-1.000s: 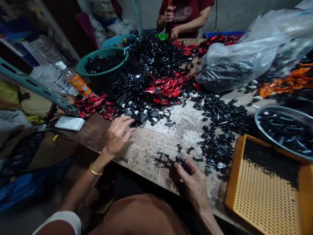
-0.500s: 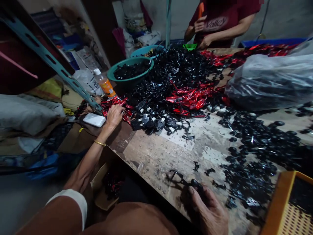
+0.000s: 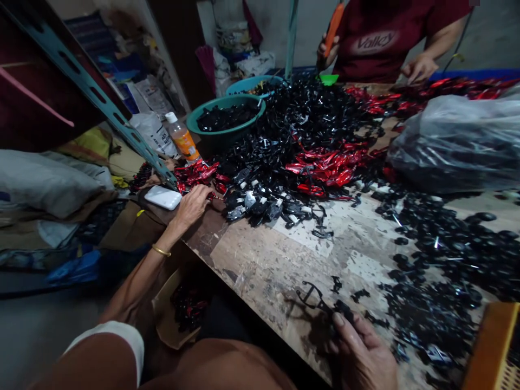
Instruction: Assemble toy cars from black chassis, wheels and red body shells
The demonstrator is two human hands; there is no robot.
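Note:
My right hand (image 3: 361,346), at the table's near edge, pinches a black plastic toy part (image 3: 312,296) between thumb and fingers. A thin open frame sticks out of it to the left, and a dark rounded piece shows by the thumb. Several small black clips (image 3: 359,295) lie just beyond. On the left, my left hand (image 3: 195,207) is at the near edge of a pile of shiny red plastic parts (image 3: 199,172), fingers bent together. What they hold, if anything, is too small to make out. Black parts with white pieces (image 3: 264,206) lie to its right.
A white phone-like slab (image 3: 163,197) and an orange-labelled bottle (image 3: 182,138) stand left. Behind are a green basin (image 3: 226,130) of black parts and more red pieces (image 3: 333,165). Black wheels (image 3: 467,238), a plastic bag (image 3: 459,143) and a yellow crate (image 3: 489,346) occupy the right. A co-worker (image 3: 377,49) holds an orange tool.
My left hand has drawn slightly back from the red pile. My right hand still holds the black toy part, now turned a little. The co-worker's free hand has moved right, over red pieces.

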